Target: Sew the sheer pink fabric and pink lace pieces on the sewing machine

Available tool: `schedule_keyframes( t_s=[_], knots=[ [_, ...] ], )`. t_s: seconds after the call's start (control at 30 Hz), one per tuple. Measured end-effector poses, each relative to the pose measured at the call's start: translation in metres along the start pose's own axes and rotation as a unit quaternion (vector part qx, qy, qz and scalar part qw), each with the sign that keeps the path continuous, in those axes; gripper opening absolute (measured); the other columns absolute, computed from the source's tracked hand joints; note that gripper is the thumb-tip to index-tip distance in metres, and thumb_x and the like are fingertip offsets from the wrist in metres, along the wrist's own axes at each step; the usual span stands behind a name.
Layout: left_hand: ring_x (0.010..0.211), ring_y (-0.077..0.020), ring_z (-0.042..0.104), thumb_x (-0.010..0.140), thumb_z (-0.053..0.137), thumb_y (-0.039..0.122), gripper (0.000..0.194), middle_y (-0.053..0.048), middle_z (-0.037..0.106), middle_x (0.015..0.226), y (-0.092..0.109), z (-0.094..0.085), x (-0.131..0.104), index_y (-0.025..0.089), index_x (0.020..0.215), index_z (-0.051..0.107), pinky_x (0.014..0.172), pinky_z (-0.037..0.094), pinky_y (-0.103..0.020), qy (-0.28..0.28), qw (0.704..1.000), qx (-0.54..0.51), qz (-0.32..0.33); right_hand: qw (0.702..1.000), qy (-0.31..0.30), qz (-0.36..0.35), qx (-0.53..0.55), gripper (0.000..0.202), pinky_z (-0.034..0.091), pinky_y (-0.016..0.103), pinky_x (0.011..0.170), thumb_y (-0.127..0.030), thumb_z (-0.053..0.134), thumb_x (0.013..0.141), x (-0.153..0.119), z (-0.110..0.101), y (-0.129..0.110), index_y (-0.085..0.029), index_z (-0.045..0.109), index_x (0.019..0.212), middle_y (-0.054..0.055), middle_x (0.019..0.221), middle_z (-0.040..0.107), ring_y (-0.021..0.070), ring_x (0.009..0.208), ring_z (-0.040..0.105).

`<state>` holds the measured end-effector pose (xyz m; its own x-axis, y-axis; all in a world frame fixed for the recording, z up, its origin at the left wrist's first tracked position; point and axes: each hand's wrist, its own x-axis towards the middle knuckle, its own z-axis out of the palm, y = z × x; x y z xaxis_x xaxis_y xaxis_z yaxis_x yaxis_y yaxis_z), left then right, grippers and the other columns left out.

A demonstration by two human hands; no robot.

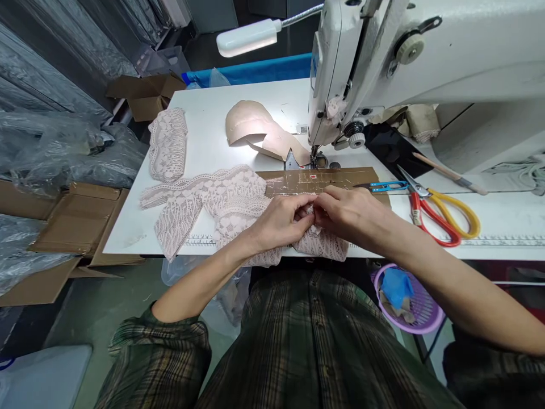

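Pale pink lace fabric (pixel 238 196) spreads over the front of the white table, and part of it hangs over the edge. My left hand (pixel 283 221) pinches the lace near the table's front edge. Right beside it, my right hand (pixel 344 213) grips the same lace with bent fingers, and the fingertips of both hands nearly meet. The exact spot between them is partly hidden by the fingers. Behind the hands lies a brown taped plate (pixel 332 179), below the needle of the sewing machine (pixel 334 74).
A rolled lace strip (pixel 168 145) and a beige cup-shaped piece (pixel 255 125) lie farther back. Blue snips (pixel 388 186) and red-and-yellow scissors (pixel 443 213) are on the right. A purple basket (pixel 419 309) stands below the edge; a lamp (pixel 249 38) hangs above.
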<state>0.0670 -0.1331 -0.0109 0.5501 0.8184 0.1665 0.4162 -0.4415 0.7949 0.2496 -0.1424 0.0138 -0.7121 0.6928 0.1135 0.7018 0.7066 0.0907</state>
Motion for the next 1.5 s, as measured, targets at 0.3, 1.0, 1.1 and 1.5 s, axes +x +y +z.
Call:
schedule_keyframes(
  t_s=[0.3,1.0,1.1,1.5],
  knots=[
    [0.063,-0.0078,0.054,0.085,0.059,0.011,0.009,0.001,0.063,0.07,-0.01,-0.001,-0.001,0.012,0.084,0.068,0.057,0.042,-0.018,-0.01,0.996,-0.082,-0.027,0.996,0.062,-0.052,0.033,0.011,0.02,0.029,0.052,-0.013,0.052,0.09,0.007,0.009,0.012,-0.012,0.06,0.083,0.007,0.072,0.062,0.0145,0.054,0.047],
    [0.062,-0.013,0.071,0.094,0.057,0.018,0.018,-0.004,0.072,0.07,-0.022,-0.007,0.001,0.011,0.106,0.068,0.048,0.044,-0.017,-0.036,0.993,-0.103,-0.048,0.937,0.182,-0.013,0.298,0.012,0.04,0.023,0.058,-0.016,0.056,0.087,0.004,0.026,0.027,-0.015,0.066,0.08,0.002,0.069,0.065,0.0111,0.059,0.056],
    [0.061,-0.0128,0.07,0.093,0.055,0.016,0.018,-0.003,0.071,0.068,-0.02,-0.007,0.002,0.011,0.104,0.068,0.048,0.044,-0.017,-0.031,0.995,-0.088,-0.036,0.951,0.154,-0.016,0.268,0.014,0.038,0.024,0.058,-0.017,0.055,0.088,0.005,0.02,0.026,-0.016,0.066,0.079,0.003,0.069,0.065,0.0117,0.059,0.055],
    [0.062,-0.0116,0.068,0.089,0.06,0.018,0.015,-0.005,0.073,0.076,-0.024,0.001,0.001,0.012,0.1,0.068,0.054,0.054,-0.019,0.004,0.985,-0.155,-0.069,0.888,0.298,0.042,0.347,0.01,0.044,0.023,0.057,-0.016,0.057,0.086,0.006,0.051,0.01,-0.018,0.064,0.079,0.0,0.069,0.063,0.011,0.06,0.055]
  ],
)
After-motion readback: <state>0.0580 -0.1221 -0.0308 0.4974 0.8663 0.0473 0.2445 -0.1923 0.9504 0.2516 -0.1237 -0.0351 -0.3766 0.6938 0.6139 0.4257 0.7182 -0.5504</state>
